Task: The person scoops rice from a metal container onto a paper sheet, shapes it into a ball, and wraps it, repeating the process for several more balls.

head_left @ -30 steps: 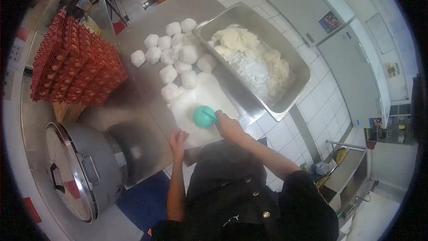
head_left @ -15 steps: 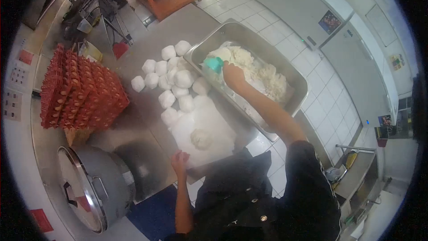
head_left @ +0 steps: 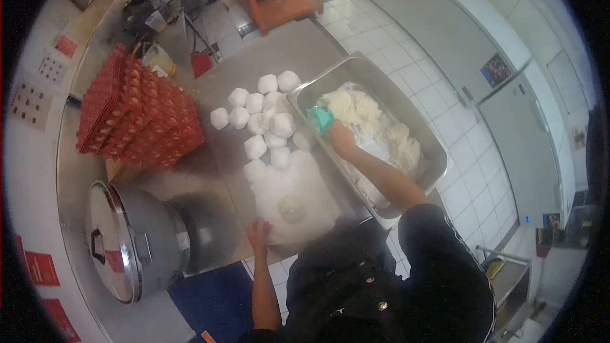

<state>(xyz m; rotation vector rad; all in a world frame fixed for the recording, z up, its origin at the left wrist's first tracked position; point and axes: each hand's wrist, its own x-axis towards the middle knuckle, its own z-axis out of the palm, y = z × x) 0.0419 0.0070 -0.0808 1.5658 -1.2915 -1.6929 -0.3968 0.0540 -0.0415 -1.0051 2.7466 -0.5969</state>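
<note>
Left hand (head_left: 258, 232): yours, left of the metal pan (head_left: 420, 131), at the near edge of the white powdery patch (head_left: 318, 194); fingers loosely bent, no tool visible, their spread too small to tell. Pale lump (head_left: 292, 208): on that patch, left of the pan. Green scoop (head_left: 321, 119): inside the pan, at its left end. Right hand (head_left: 343, 140): yours, over the pan, fingers closed round the scoop's handle. Step, as judged: you work the scoop against the pale mass (head_left: 356, 109) in the pan; the move calls for a firm wrist and clearance at the rim.

Surface and room: lidded pot (head_left: 117, 241) and red egg-tray stack (head_left: 143, 114), both well left of the pan; steel table (head_left: 279, 51), under and left of it; white balls (head_left: 281, 124), clustered just left of it; orange trolley (head_left: 286, 6), beyond it; tiled floor (head_left: 394, 44) and white cabinets (head_left: 432, 19), to its right
</note>
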